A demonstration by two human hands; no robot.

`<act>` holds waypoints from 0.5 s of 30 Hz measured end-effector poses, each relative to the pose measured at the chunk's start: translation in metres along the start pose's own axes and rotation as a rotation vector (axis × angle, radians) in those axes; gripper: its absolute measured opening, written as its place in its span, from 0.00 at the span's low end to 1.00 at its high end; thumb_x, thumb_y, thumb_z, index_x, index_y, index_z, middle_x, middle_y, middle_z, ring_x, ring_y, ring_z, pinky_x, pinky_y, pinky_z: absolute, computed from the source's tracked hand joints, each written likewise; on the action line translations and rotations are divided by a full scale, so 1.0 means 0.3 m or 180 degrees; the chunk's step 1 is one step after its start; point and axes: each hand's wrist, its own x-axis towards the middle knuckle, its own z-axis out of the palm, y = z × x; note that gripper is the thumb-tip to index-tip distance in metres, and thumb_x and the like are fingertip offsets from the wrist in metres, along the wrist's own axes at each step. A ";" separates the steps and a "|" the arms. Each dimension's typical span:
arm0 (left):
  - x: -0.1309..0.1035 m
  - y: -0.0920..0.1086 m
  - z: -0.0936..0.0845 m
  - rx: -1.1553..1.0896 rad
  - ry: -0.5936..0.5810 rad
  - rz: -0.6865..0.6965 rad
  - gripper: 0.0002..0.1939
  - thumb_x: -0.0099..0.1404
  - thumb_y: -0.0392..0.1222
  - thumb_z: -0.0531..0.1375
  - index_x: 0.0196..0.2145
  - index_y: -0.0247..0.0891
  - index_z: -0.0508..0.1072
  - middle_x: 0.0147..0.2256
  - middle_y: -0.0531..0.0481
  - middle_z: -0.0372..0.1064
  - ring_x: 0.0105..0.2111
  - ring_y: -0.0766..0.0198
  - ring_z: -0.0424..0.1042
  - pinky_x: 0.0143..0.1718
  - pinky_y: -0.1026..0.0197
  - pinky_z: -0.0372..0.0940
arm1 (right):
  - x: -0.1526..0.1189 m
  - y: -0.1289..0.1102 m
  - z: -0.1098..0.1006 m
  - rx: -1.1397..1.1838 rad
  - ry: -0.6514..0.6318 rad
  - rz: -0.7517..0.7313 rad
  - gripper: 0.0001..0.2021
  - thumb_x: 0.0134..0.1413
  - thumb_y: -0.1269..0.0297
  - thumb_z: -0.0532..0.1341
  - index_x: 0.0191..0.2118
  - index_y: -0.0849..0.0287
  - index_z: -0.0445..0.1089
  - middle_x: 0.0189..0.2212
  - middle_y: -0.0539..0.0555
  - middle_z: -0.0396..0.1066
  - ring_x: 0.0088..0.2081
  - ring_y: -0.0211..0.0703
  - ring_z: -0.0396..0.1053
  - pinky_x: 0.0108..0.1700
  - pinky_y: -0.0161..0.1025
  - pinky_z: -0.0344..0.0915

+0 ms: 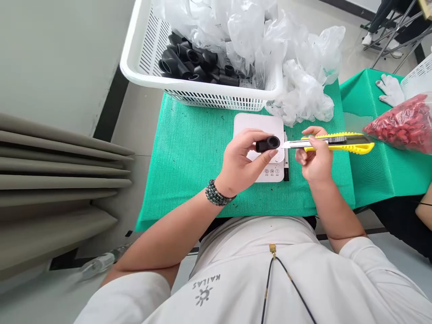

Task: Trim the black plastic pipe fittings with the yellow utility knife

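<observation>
While the left hand (240, 167) pinches the black fitting (262, 146) inward of the table's (189, 180) near edge, the right hand (319, 165) grips a yellow cutter (358, 146). Its blade (297, 144) could skid off the curved rim (273, 148)—cutting the left thumb (265, 160).

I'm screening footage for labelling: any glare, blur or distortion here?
Head view: bright, mostly soft light; pale highlights on the plastic bags; the black fitting and yellow cutter fairly crisp; the clear bottle at lower left smeared; apparent wide-angle stretching toward the lower corners.
</observation>
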 end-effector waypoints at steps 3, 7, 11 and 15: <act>0.000 0.003 -0.006 0.0022 0.0009 -0.0118 0.14 0.68 0.49 0.69 0.47 0.39 0.80 0.42 0.44 0.81 0.40 0.62 0.80 0.41 0.61 0.77 | 0.010 0.002 0.001 0.0135 0.0222 0.0107 0.19 0.53 0.54 0.71 0.37 0.50 0.59 0.14 0.34 0.49 0.12 0.30 0.47 0.15 0.29 0.47; -0.001 0.007 -0.012 0.0073 -0.0026 -0.0358 0.16 0.69 0.49 0.69 0.48 0.37 0.79 0.43 0.44 0.81 0.36 0.63 0.81 0.36 0.63 0.78 | 0.020 0.015 0.015 -0.0111 0.0555 -0.0306 0.26 0.52 0.51 0.76 0.39 0.50 0.57 0.17 0.34 0.56 0.13 0.30 0.54 0.16 0.29 0.52; 0.001 0.017 -0.019 0.0278 -0.0108 -0.0579 0.15 0.68 0.47 0.68 0.47 0.36 0.79 0.43 0.43 0.82 0.35 0.62 0.81 0.34 0.63 0.77 | -0.008 0.029 0.023 -0.0206 0.0414 -0.0949 0.23 0.57 0.46 0.74 0.43 0.49 0.60 0.22 0.37 0.66 0.16 0.33 0.64 0.19 0.32 0.60; 0.001 0.024 -0.019 0.0188 -0.0283 -0.0888 0.16 0.66 0.49 0.69 0.45 0.36 0.78 0.39 0.43 0.81 0.30 0.61 0.80 0.28 0.62 0.75 | -0.075 0.054 0.022 -0.0537 0.0217 -0.1391 0.21 0.58 0.48 0.74 0.45 0.50 0.64 0.26 0.41 0.71 0.18 0.35 0.68 0.21 0.36 0.64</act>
